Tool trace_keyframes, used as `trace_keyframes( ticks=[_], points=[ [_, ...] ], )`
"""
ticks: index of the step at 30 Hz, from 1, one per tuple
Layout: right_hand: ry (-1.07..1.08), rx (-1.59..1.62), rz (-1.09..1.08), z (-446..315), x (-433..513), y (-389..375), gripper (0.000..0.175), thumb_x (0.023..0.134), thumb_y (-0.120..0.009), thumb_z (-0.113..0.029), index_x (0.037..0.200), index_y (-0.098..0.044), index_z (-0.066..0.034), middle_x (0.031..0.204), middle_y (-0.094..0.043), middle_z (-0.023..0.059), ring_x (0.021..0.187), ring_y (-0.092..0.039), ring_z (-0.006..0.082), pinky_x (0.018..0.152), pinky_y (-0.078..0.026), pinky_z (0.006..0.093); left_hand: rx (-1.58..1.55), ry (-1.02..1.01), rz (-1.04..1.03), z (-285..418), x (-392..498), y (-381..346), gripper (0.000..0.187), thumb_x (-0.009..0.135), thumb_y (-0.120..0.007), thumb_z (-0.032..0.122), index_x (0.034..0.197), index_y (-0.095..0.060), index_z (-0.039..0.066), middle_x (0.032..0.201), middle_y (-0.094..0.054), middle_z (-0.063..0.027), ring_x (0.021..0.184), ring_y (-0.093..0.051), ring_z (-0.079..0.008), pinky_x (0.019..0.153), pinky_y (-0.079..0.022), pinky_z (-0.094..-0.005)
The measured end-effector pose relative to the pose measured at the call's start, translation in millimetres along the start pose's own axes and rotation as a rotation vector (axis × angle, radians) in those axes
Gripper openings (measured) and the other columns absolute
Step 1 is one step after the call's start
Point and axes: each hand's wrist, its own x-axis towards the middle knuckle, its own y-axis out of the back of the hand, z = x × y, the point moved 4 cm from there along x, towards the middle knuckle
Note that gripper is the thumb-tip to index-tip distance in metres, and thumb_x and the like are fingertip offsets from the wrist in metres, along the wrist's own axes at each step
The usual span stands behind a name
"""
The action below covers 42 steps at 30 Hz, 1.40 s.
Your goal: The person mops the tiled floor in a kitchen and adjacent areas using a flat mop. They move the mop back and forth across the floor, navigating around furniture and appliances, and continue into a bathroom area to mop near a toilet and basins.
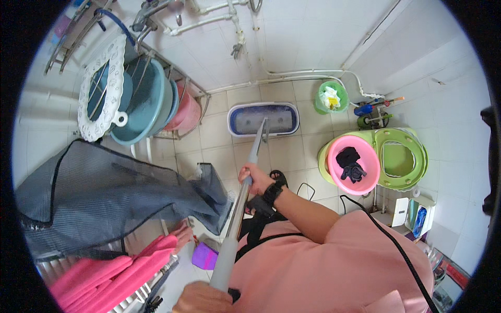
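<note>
My right hand, with a black band on its wrist, is closed around the middle of a grey and metal mop pole. At the bottom edge of the view, my left hand grips the pole's upper grey section. The pole slants away from me, its far end over an oblong white-rimmed bucket with a blue inside. That end appears to reach into the bucket; I cannot make out a mop head clearly. The bucket stands on the tiled floor before my sandalled foot.
Left, a rack holds teal basins and a pink bucket; a grey mesh curtain and pink towel hang nearer. Right stand a green bin and green toilet seat, beside a pink basin holding dark cloth.
</note>
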Motion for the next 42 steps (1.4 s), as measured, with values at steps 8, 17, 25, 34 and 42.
trace_keyframes(
  ticks=[8,17,25,34,42],
  points=[
    [-0.033,0.099,-0.003,-15.4,-17.6,-4.7,0.021,0.084,-0.049,-0.007,0.064,-0.041,-0.0082,0.055,-0.039,-0.0027,0.046,-0.038,0.007,0.043,-0.036,0.0206,0.115,0.044,0.067,5.6,7.5,-29.4,0.029,0.091,-0.05,0.018,0.068,-0.052,0.0,0.053,-0.054,-0.0072,0.039,-0.051,-0.0186,0.04,-0.046,-0.0345],
    [-0.109,0.022,-0.046,-12.3,-63.9,-14.5,0.018,0.084,-0.053,-0.002,0.069,-0.044,-0.0062,0.061,-0.045,-0.0019,0.048,-0.042,0.0057,0.046,-0.039,0.0195,0.134,0.013,-0.129,21.1,44.5,-46.3,0.023,0.084,-0.057,0.016,0.069,-0.054,-0.001,0.055,-0.055,-0.0085,0.045,-0.055,-0.0215,0.048,-0.05,-0.0356],
    [-0.213,0.141,0.002,-33.5,-24.5,13.8,0.024,0.083,-0.047,-0.005,0.061,-0.038,-0.0104,0.053,-0.039,-0.004,0.044,-0.039,0.0059,0.041,-0.038,0.0197,0.062,0.091,-0.065,-25.8,21.9,-48.4,0.032,0.095,-0.05,0.025,0.073,-0.056,0.001,0.057,-0.06,-0.009,0.043,-0.057,-0.0196,0.043,-0.051,-0.034],
    [0.004,-0.219,-0.054,-22.2,-39.2,7.1,0.018,0.082,-0.05,-0.006,0.066,-0.042,-0.0095,0.054,-0.04,-0.0025,0.045,-0.042,0.0093,0.046,-0.04,0.0225,0.2,0.052,0.099,22.6,-1.4,-59.7,0.022,0.088,-0.053,0.015,0.072,-0.06,0.001,0.06,-0.06,-0.0075,0.047,-0.057,-0.02,0.046,-0.051,-0.0328],
    [-0.14,0.033,-0.068,-11.4,-50.0,19.6,0.018,0.083,-0.052,-0.003,0.068,-0.043,-0.0061,0.059,-0.044,-0.0012,0.047,-0.043,0.0075,0.045,-0.041,0.0205,0.287,0.097,-0.205,32.6,1.9,-61.0,0.03,0.084,-0.063,0.026,0.074,-0.062,-0.002,0.061,-0.059,-0.0088,0.052,-0.06,-0.026,0.052,-0.052,-0.0376]
  ],
)
